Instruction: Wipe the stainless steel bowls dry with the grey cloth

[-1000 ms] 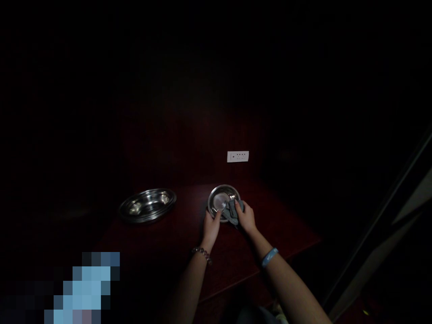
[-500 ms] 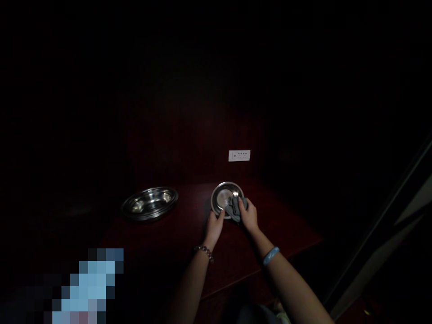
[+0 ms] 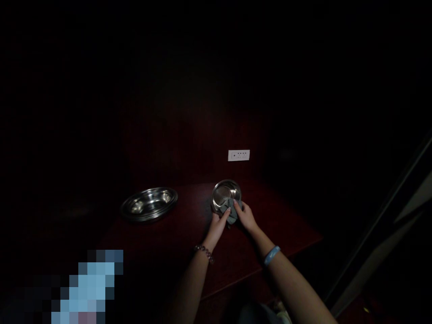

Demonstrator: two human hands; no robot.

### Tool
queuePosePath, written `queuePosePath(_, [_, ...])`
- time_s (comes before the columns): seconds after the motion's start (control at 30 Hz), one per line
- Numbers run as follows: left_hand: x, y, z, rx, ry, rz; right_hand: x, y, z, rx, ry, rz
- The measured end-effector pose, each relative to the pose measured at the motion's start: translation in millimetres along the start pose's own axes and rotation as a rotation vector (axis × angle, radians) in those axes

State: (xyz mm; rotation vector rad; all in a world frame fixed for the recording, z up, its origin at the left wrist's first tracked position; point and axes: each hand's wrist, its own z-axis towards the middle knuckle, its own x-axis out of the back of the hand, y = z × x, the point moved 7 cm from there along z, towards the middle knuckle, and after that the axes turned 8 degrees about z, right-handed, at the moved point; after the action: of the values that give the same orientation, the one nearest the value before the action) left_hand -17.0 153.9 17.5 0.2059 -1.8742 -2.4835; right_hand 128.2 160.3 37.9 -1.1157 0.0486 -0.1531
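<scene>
Grips a small, round, shiny steel bowl (image 3: 220,194) at its near left rim with the left hand (image 3: 216,228), thumb in view on the near side, other fingers hidden behind the metal; cannot tell their exact curl. Pinches a bunched grey cloth (image 3: 232,216) with the right hand (image 3: 247,218), thumb and fingers drawn close around the fabric, against the bowl's near rim. Touches the cloth with the left thumb too. Tilts the bowl's open side toward the body, over the dark red tabletop (image 3: 189,238); cannot tell whether in contact with it. Wears dark round beads (image 3: 204,253) on the left wrist and a pale blue band (image 3: 272,255) near the right. Has nested, wide, shallow, shiny steel basins (image 3: 149,205) on the tabletop, to the left, well apart from the bowl. Faces a dark red wall (image 3: 189,153) bearing a white, rectangular socket panel (image 3: 239,155), beyond the bowl and slightly to the right.
</scene>
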Motion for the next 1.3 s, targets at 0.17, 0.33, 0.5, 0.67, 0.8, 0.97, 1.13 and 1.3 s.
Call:
queuePosePath(0.17, [5.2,3,2,-0.044,0.082,-0.001,-12,11,1,-0.06,-0.102,0.088])
queuePosePath(0.33, [6.7,10,2,-0.08,0.089,0.022,-5,9,3,-0.018,-0.045,-0.019])
queuePosePath(0.5, [9.5,17,-2,-0.113,0.109,0.091,5,3,2,0.009,0.049,-0.191])
queuePosePath(0.67, [15.1,24,-6,-0.125,0.145,0.136,12,-7,-3,0.011,0.112,-0.356])
queuePosePath(0.8, [20.8,33,-9,-0.155,0.199,0.167,16,-15,-6,0.004,0.152,-0.449])
queuePosePath(0.97, [26.2,30,-12,-0.115,0.211,0.256,18,-20,-7,0.033,0.179,-0.523])
queuePosePath(1.13, [29.3,27,-9,-0.129,0.222,0.271,16,-18,-6,0.06,0.161,-0.486])
queuePosePath(1.3, [25.5,23,-5,-0.124,0.185,0.224,13,-14,-4,0.08,0.139,-0.371])
